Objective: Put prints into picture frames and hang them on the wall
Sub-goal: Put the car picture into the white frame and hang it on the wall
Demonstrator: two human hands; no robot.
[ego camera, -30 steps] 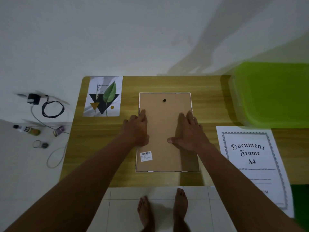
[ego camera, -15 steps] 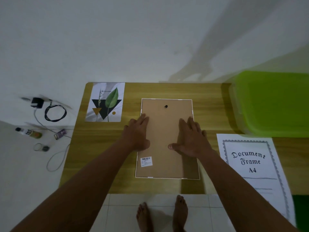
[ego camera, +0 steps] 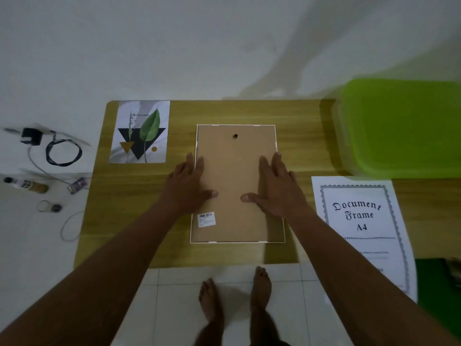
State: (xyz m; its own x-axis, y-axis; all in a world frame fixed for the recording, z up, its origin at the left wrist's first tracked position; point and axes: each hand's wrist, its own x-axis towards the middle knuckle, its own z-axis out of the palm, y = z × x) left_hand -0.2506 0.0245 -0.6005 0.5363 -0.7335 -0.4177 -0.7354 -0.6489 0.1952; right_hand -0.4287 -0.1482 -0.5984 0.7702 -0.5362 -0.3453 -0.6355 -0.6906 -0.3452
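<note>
Both flat and gripping nothing, the left hand and right hand rest on the face-down picture frame, whose backing probably must come off next for the leaf print left of it.

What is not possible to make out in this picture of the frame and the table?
Head view only.
- Picture frame: face down; its backing hides any print inside.
- Sticker: text too small.
- A4 sheet: lower lines blurred, partly behind the right arm.
- Green box: cut by the right edge.
</note>
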